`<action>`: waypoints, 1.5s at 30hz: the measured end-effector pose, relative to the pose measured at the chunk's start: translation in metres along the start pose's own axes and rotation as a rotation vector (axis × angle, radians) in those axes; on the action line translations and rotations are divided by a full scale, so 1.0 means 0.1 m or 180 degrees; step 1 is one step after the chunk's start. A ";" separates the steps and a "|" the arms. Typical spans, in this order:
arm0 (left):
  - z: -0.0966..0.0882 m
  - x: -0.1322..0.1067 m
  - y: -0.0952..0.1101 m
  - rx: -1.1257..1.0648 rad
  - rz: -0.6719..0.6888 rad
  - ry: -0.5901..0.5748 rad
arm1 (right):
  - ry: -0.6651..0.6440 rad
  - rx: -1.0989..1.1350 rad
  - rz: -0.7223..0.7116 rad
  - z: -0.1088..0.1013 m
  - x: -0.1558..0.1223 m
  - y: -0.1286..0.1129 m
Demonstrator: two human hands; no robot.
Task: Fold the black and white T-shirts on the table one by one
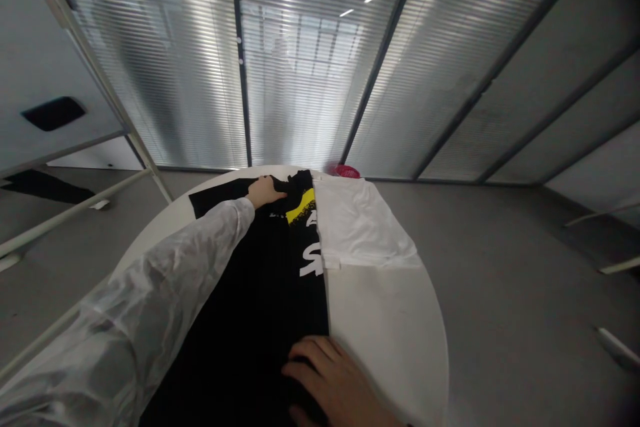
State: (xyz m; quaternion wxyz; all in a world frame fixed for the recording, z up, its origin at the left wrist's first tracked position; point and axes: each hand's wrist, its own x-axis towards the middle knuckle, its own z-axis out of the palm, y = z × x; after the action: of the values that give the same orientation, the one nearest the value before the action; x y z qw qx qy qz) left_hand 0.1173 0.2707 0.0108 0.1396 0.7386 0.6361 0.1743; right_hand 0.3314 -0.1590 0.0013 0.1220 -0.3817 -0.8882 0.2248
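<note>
A black T-shirt point(270, 293) with a yellow stripe and white lettering lies lengthwise on a round white table point(395, 327), its right side folded in along a straight edge. At the far end, near the collar, my left hand point(265, 192) is closed on the black fabric, the thumb pointing right. My right hand point(335, 377) rests at the shirt's near right edge, fingers apart and slightly bent on the cloth. Beside the shirt, on the right, lies a folded white garment point(365, 223). The shirt's near end runs out of view.
A red object point(347, 171) sits at the table's far edge, partly hidden behind the white garment. Ribbed translucent panels point(300, 80) with dark frames stand beyond. To the left is a pale metal frame point(145, 160); grey floor point(480, 280) surrounds the table.
</note>
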 end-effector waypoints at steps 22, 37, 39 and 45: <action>0.01 -0.42 -0.05 -0.0728 0.0564 0.0327 | 0.0041 0.0080 0.0204 -0.12 -0.01 -0.19; -0.15 -0.93 -0.31 0.0169 0.1487 0.0483 | 0.0418 0.0378 0.0082 -0.48 0.16 -0.21; -0.05 -0.96 -0.26 0.0124 0.1601 0.0333 | 0.0839 0.0205 0.0111 -0.72 0.40 -0.03; 0.21 -1.04 -0.28 0.0088 0.1506 0.0131 | 0.1795 -0.0446 0.1027 -1.45 1.74 0.95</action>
State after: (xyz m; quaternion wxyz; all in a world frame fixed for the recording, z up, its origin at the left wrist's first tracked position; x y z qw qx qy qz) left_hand 0.0878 0.1730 -0.0288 0.0718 0.8652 0.4503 0.2084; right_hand 0.3287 0.0708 0.0888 0.2993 -0.5720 -0.7609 0.0650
